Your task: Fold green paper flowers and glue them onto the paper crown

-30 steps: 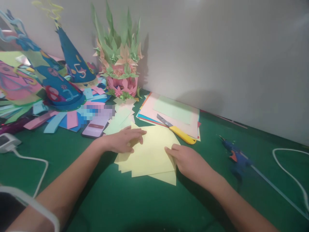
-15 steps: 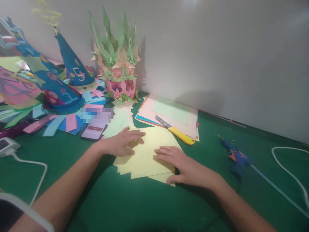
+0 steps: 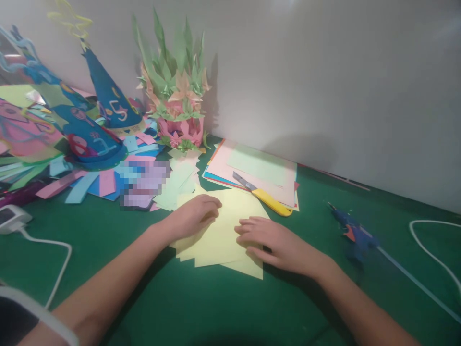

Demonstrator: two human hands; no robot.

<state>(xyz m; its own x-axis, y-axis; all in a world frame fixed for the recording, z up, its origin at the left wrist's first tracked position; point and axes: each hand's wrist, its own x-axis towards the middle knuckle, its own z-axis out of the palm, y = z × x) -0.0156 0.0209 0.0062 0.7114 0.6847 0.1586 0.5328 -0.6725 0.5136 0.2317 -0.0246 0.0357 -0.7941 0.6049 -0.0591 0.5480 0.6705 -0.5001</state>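
Several pale yellow paper sheets (image 3: 219, 245) lie fanned out on the green table (image 3: 201, 307). My left hand (image 3: 196, 214) rests over their left part, its fingers bent and close together; whether they pinch anything underneath is hidden. Over the right part of the sheets is my right hand (image 3: 272, 242), palm down with its fingers apart, holding nothing. Behind the sheets, a yellow cutter (image 3: 272, 202) with its grey end to the left lies partly on a stack of coloured paper (image 3: 252, 168).
A blue glue gun (image 3: 355, 233) and its cord lie to the right. Pale green paper pieces (image 3: 178, 180), a phone (image 3: 144, 190) and a folded-paper plant (image 3: 182, 105) are back left, near blue cone hats (image 3: 117, 108). A white cable (image 3: 68, 247) runs at left.
My left hand has shifted slightly right, and its fingers have drawn together. My right hand has moved slightly right, its thumb coming up closer to the other fingers. The yellow sheets look nearly unchanged.
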